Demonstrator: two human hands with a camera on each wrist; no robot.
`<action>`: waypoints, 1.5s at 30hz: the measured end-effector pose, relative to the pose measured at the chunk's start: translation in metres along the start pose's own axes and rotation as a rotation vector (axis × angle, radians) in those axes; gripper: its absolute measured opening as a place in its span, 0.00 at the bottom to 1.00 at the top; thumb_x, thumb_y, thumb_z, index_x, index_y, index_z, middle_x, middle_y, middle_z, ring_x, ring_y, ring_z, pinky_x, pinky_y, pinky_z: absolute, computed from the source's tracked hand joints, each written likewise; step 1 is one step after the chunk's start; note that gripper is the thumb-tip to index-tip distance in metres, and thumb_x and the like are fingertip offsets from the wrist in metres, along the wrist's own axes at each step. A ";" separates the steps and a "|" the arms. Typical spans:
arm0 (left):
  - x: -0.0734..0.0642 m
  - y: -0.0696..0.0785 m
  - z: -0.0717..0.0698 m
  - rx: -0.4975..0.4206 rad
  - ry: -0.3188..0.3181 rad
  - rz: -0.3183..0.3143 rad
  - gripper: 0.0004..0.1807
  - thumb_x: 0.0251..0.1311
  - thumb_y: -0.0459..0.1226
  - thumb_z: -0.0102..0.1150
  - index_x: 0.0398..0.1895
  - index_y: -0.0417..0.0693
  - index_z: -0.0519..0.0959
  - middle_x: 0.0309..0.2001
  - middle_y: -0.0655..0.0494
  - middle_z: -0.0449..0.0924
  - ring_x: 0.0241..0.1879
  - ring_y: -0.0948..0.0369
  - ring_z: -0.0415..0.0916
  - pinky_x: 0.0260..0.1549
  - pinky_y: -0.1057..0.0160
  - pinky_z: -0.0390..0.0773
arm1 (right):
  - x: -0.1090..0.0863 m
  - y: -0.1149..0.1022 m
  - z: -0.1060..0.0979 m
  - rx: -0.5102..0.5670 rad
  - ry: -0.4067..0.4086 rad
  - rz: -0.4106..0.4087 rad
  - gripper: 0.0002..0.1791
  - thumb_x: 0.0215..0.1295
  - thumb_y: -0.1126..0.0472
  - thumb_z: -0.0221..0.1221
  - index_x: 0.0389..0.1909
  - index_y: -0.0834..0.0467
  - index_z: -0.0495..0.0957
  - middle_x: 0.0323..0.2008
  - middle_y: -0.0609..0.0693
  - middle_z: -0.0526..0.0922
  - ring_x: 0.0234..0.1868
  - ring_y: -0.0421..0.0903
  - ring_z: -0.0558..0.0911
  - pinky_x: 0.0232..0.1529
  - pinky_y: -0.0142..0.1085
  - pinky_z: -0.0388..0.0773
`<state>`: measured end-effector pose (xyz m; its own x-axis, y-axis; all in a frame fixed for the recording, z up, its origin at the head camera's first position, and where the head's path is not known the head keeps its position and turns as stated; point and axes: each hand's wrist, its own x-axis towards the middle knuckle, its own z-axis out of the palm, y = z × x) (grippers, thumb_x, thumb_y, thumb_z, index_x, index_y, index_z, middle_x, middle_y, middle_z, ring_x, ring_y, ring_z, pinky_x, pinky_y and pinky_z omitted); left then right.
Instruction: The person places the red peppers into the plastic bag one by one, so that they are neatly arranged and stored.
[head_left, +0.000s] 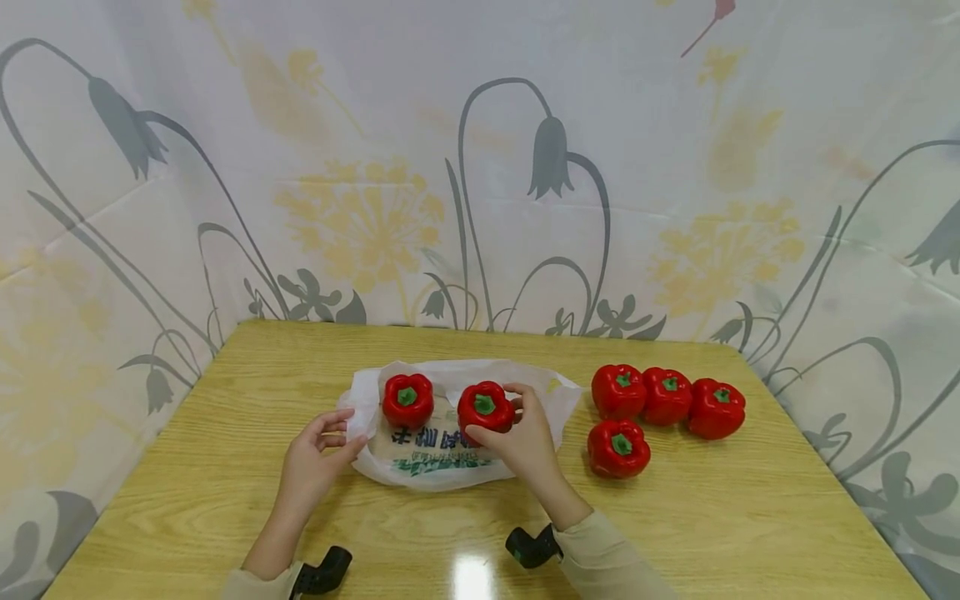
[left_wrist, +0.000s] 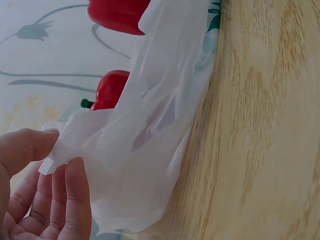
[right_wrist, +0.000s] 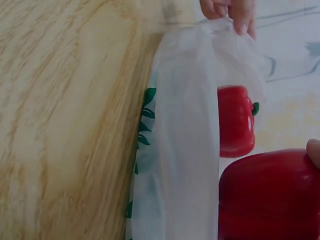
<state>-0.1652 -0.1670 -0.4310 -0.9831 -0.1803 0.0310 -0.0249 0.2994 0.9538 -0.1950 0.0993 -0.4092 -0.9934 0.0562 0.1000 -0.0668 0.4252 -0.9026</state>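
Watching remotely, I saw the right hand [head_left: 528, 437] gripping a glossy red pepper [head_left: 480, 407] over the right half of a white bag [head_left: 442, 478], whose left edge the left hand [head_left: 318, 452] pinched. I judged the pepper light, firm and slippery, best held round its sides; the thin bag seemed limp.

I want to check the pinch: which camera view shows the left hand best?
The left wrist view: the left hand pinching the bag shows large and close. The head view shows the hand whole but small; the right wrist view, only part, at the top edge.
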 end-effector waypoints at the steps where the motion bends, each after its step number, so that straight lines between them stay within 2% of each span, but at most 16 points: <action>1: 0.000 0.000 0.000 0.002 0.001 0.000 0.26 0.54 0.40 0.66 0.55 0.40 0.73 0.47 0.45 0.71 0.38 0.62 0.71 0.30 0.72 0.77 | 0.001 0.000 0.001 -0.008 -0.009 -0.002 0.41 0.43 0.53 0.74 0.58 0.58 0.65 0.45 0.56 0.70 0.42 0.51 0.70 0.39 0.40 0.78; 5: 0.001 0.000 0.000 0.003 0.001 0.005 0.26 0.54 0.40 0.66 0.55 0.40 0.73 0.47 0.45 0.71 0.39 0.62 0.71 0.30 0.72 0.77 | 0.007 -0.004 0.004 -0.038 -0.045 -0.018 0.43 0.44 0.52 0.73 0.61 0.59 0.64 0.45 0.57 0.70 0.42 0.52 0.72 0.41 0.44 0.78; 10: 0.001 -0.001 0.000 -0.007 -0.007 0.005 0.26 0.54 0.39 0.66 0.55 0.40 0.73 0.47 0.45 0.70 0.38 0.61 0.71 0.30 0.72 0.77 | 0.016 -0.008 0.007 -0.068 -0.082 -0.024 0.41 0.45 0.52 0.73 0.60 0.59 0.65 0.48 0.58 0.70 0.47 0.54 0.73 0.42 0.47 0.78; 16: 0.002 -0.002 0.001 -0.008 -0.006 0.011 0.25 0.54 0.39 0.66 0.55 0.40 0.73 0.47 0.45 0.70 0.38 0.61 0.71 0.30 0.71 0.77 | 0.030 -0.008 0.012 -0.074 -0.103 -0.021 0.40 0.45 0.53 0.73 0.59 0.60 0.66 0.51 0.59 0.70 0.46 0.54 0.74 0.41 0.44 0.79; 27: 0.002 -0.001 0.000 -0.015 -0.002 0.006 0.25 0.54 0.38 0.67 0.54 0.40 0.74 0.47 0.45 0.71 0.39 0.59 0.71 0.31 0.71 0.77 | 0.055 -0.010 0.025 -0.097 -0.111 0.035 0.41 0.44 0.51 0.73 0.59 0.60 0.67 0.53 0.58 0.72 0.48 0.53 0.75 0.41 0.43 0.79; 36: 0.003 -0.001 0.000 -0.024 0.000 0.009 0.24 0.54 0.38 0.67 0.54 0.41 0.74 0.46 0.45 0.71 0.38 0.60 0.71 0.30 0.71 0.77 | 0.067 -0.011 0.036 -0.115 -0.118 0.064 0.41 0.45 0.49 0.72 0.58 0.59 0.66 0.54 0.58 0.71 0.48 0.53 0.74 0.41 0.43 0.78; 45: 0.002 -0.001 -0.001 -0.038 0.001 0.004 0.24 0.53 0.37 0.67 0.54 0.41 0.74 0.46 0.45 0.71 0.38 0.60 0.72 0.31 0.71 0.77 | 0.071 -0.008 0.045 -0.185 -0.164 0.092 0.41 0.43 0.53 0.74 0.56 0.60 0.63 0.52 0.60 0.70 0.50 0.55 0.73 0.46 0.46 0.76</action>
<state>-0.1673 -0.1683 -0.4317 -0.9830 -0.1804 0.0348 -0.0144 0.2645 0.9643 -0.2696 0.0589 -0.4135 -0.9973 -0.0381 -0.0621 0.0282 0.5840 -0.8113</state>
